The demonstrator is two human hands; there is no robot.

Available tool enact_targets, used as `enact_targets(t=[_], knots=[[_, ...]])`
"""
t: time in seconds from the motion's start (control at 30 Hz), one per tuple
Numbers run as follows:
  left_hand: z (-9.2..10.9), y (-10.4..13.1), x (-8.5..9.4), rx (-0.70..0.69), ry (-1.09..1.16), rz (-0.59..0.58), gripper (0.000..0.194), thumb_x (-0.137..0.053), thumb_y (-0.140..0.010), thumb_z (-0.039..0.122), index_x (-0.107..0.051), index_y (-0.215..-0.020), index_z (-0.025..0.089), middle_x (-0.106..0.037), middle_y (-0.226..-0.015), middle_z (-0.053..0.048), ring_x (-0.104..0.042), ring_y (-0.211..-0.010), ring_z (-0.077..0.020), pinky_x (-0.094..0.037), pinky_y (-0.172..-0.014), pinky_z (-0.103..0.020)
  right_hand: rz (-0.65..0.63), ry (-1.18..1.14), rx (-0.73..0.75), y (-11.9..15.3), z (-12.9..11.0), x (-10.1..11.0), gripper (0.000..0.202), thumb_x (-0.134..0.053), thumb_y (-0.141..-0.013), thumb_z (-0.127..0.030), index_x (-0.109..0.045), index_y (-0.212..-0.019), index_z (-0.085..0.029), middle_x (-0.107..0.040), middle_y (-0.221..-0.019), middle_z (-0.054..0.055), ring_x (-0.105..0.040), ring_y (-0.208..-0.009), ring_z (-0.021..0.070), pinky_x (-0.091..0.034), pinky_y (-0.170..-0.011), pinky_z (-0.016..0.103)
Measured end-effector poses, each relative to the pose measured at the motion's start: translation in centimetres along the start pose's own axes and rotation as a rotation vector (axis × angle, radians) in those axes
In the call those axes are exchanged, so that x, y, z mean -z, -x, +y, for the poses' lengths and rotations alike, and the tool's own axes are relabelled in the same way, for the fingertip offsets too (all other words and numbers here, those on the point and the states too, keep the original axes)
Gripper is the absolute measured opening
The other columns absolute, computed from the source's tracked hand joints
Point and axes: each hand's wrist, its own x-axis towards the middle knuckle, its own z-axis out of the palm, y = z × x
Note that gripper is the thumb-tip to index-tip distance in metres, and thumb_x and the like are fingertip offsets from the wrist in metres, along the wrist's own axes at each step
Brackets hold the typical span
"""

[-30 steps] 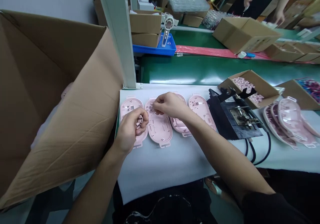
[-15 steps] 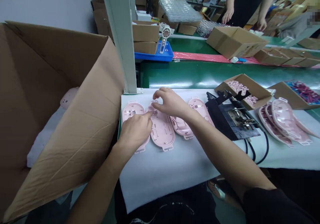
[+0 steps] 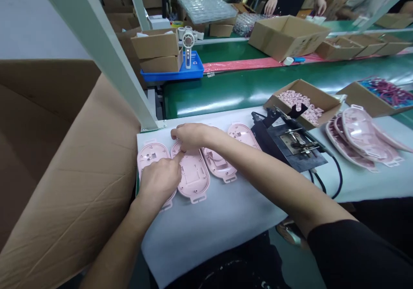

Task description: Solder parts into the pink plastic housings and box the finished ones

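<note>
Several pink oval plastic shells lie in a row on the white-covered table. My left hand (image 3: 161,175) rests over the leftmost shell (image 3: 154,152), its index finger reaching to the upper part of the second shell (image 3: 193,175). Above that shell's top end is my right hand (image 3: 191,136), fingers bent and close to the left fingertip; whatever they hold, if anything, is hidden. Right of it, a third shell (image 3: 222,166) is partly covered by my right forearm. A fourth shell (image 3: 241,133) lies behind the forearm.
A large cardboard box (image 3: 97,168) stands left, beside a slanting metal post (image 3: 106,44). To the right are a black metal fixture (image 3: 290,147) with cables, a box of small pink parts (image 3: 274,102) and stacked pink shells (image 3: 361,130). A person's hands show across the green conveyor (image 3: 226,91).
The view has shifted and tilted. My right hand has drawn closer to the left fingertip, its fingers now more bent over the second shell's top. My left hand stays over the leftmost shell.
</note>
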Motion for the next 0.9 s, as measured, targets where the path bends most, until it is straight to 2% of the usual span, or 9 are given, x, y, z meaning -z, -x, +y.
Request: enact_targets(t=[0.1, 0.17, 0.23, 0.27, 0.33, 0.47, 0.63, 0.77, 0.9], knots=[[0.1, 0.4, 0.1, 0.019, 0.09, 0.024, 0.054, -0.029, -0.097, 0.024, -0.056, -0.141, 0.037, -0.067, -0.085, -0.01, -0.066, -0.082, -0.0325, -0.045, -0.069, -0.041, 0.069, 0.054, -0.011, 1.4, -0.2, 0.7, 0.054, -0.074, -0.082, -0.026, -0.059, -0.133, -0.018, -0.061, -0.128, 0.012, -0.059, -0.114, 0.032, -0.05, -0.082, 0.039], [0.4, 1.0, 0.0, 0.029, 0.532, 0.089, 0.046, -0.032, -0.101, 0.036, -0.05, -0.143, 0.035, -0.058, -0.073, -0.004, -0.057, -0.071, -0.0214, -0.039, -0.064, -0.031, 0.297, -0.038, 0.047, 3.9, -0.5, 0.8, 0.04, -0.061, -0.091, -0.02, -0.061, -0.13, -0.015, -0.061, -0.128, 0.012, -0.059, -0.114, 0.0296, -0.05, -0.088, 0.039], [1.0, 1.9, -0.3, -0.006, 1.182, 0.09, 0.053, -0.032, -0.101, 0.056, -0.042, -0.145, 0.028, -0.037, -0.06, 0.003, -0.036, -0.055, -0.0142, -0.029, -0.055, -0.025, 0.482, -0.249, 0.189, 7.3, -1.0, 0.4, 0.03, -0.052, -0.096, -0.015, -0.064, -0.124, -0.014, -0.064, -0.12, 0.008, -0.062, -0.108, 0.0214, -0.05, -0.091, 0.034], [1.4, 2.3, -0.4, -0.034, 1.455, 0.049, 0.062, -0.03, -0.099, 0.066, -0.04, -0.144, 0.024, -0.031, -0.06, 0.005, -0.028, -0.053, -0.0129, -0.025, -0.053, -0.025, 0.514, -0.352, 0.28, 9.0, -1.2, -0.1, 0.027, -0.051, -0.098, -0.016, -0.066, -0.12, -0.015, -0.066, -0.117, 0.006, -0.062, -0.105, 0.0181, -0.049, -0.093, 0.032], [2.3, 2.9, -0.5, -0.083, 1.732, -0.073, 0.078, -0.023, -0.094, 0.079, -0.036, -0.144, 0.021, -0.034, -0.064, 0.004, -0.022, -0.054, -0.0117, -0.023, -0.051, -0.024, 0.501, -0.478, 0.433, 11.9, -1.4, -1.3, 0.019, -0.057, -0.1, -0.02, -0.069, -0.114, -0.016, -0.066, -0.114, 0.004, -0.061, -0.107, 0.0151, -0.049, -0.095, 0.028], [4.1, 2.9, -0.4, -0.132, 1.763, -0.224, 0.087, -0.018, -0.09, 0.085, -0.028, -0.148, 0.022, -0.041, -0.065, 0.003, -0.023, -0.055, -0.0113, -0.023, -0.053, -0.024, 0.574, -0.473, 0.476, 15.0, -0.8, -4.1, 0.018, -0.055, -0.102, -0.023, -0.072, -0.105, -0.015, -0.064, -0.106, 0.008, -0.06, -0.098, 0.0144, -0.051, -0.082, 0.027], [6.2, 2.0, -0.2, -0.223, 1.644, -0.28, 0.061, -0.04, -0.101, 0.061, -0.033, -0.149, 0.024, -0.036, -0.065, 0.004, -0.031, -0.058, -0.011, -0.026, -0.053, -0.024, 0.677, -0.402, 0.292, 16.9, 0.7, -4.9, 0.016, -0.055, -0.099, -0.017, -0.07, -0.096, -0.012, -0.068, -0.091, 0.006, -0.064, -0.086, 0.0153, -0.05, -0.075, 0.028], [8.0, 1.0, 0.4, -0.292, 1.409, -0.101, 0.053, -0.046, -0.102, 0.053, -0.037, -0.148, 0.028, -0.051, -0.076, 0.001, -0.048, -0.069, -0.0121, -0.04, -0.066, -0.025, 0.62, -0.497, 0.189, 18.6, 2.2, -4.0, 0.017, -0.061, -0.095, -0.017, -0.071, -0.108, -0.017, -0.072, -0.099, 0.002, -0.066, -0.089, 0.0137, -0.051, -0.08, 0.027], [9.3, -0.4, 1.8, -0.369, 1.169, 0.08, 0.042, -0.048, -0.103, 0.047, -0.044, -0.143, 0.037, -0.065, -0.091, 0.001, -0.062, -0.083, -0.0134, -0.045, -0.073, -0.026, 0.559, -0.814, 0.17, 19.4, 4.6, -3.2, 0.025, -0.064, -0.098, -0.028, -0.071, -0.12, -0.02, -0.071, -0.113, 0.003, -0.067, -0.101, 0.0122, -0.053, -0.087, 0.024]])
